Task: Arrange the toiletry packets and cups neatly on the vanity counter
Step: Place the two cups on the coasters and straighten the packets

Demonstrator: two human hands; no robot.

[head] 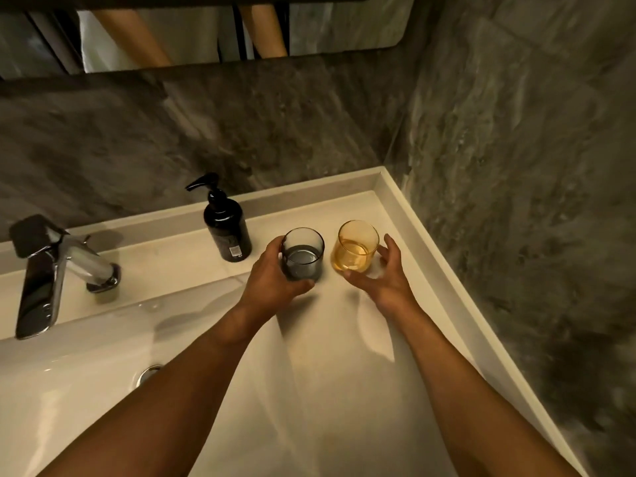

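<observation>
1. Two bare forearms reach from the near edge across a white tabletop (344, 339) toward its far right corner, over the right side of a sink (69, 390) whose drain (148, 373) shows beside the left forearm.
2. Left hand (272, 280) curls around a grey cup (303, 254), thumb along the near base and fingers wrapped behind the far left side.
3. Right hand (385, 273) cups an amber cup (354, 246), thumb at the near base and fingers spread around the right side; whether every fingertip touches the glass cannot be told.
4. Both cups stand upright, mouths up, side by side and slightly apart, on the tabletop to the right of the sink; whether their bases sit fully down cannot be told.
5. Just left of the grey cup and a little farther back, a black pump bottle (225, 228) stands upright, its nozzle pointing left.
6. At far left, a chrome tap (51, 270) leans over the sink.
7. Dark grey stone wall (241, 125) backs the tabletop and turns along its right side; the lower edge of a mirror (206, 32) runs across the top, reflecting two bare arms.
8. No toiletry packets can be made out.
</observation>
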